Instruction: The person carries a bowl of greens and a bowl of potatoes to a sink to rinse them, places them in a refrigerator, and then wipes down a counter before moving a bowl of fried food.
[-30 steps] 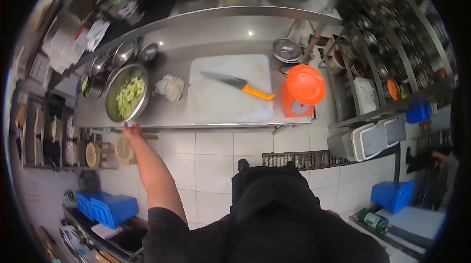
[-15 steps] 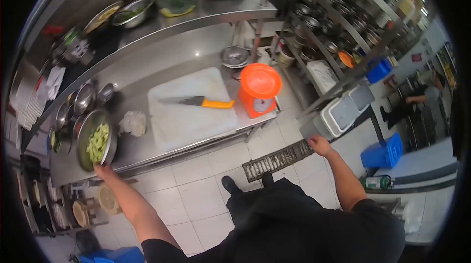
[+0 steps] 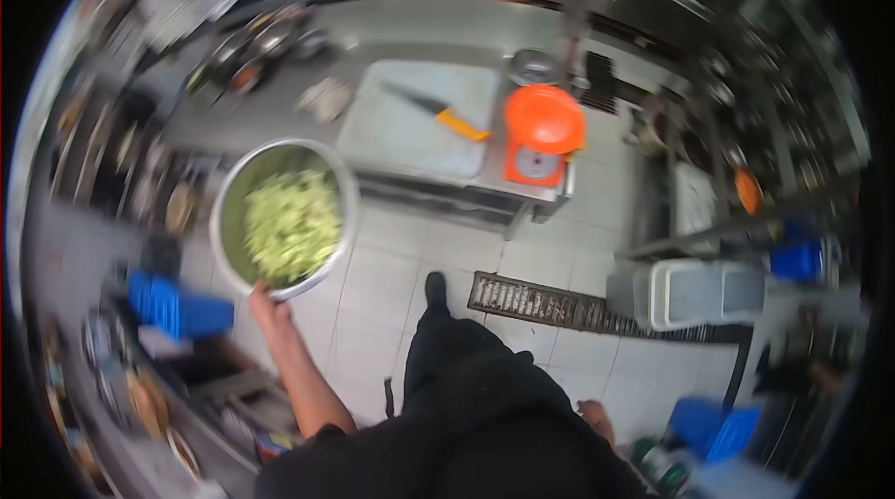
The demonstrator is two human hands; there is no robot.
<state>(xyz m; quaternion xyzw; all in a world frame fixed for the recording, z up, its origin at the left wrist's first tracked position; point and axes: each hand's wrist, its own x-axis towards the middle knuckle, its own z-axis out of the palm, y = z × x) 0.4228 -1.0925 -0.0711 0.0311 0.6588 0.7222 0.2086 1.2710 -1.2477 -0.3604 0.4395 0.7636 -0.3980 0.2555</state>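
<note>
My left hand (image 3: 268,306) is closed on the near rim of a round metal bowl (image 3: 237,187), which it carries over the floor in front of the counter. Chopped pale green vegetables (image 3: 294,227) fill much of the bowl; their exact kind is not clear. Low by my right side is my right hand (image 3: 597,419), blurred and partly covered by my dark clothing. No object shows in it, and its fingers cannot be made out.
On the steel counter lie a white cutting board (image 3: 410,140) with a yellow-handled knife (image 3: 459,123), a crumpled cloth (image 3: 326,99) and an orange scale (image 3: 543,126). A drain grate (image 3: 541,301) crosses the floor. Grey bins (image 3: 685,294) stand right, blue containers (image 3: 191,305) left.
The bowl has come off the counter in my left hand and now hangs over the floor. My right hand has dropped back towards my body. My view has turned and shifted.
</note>
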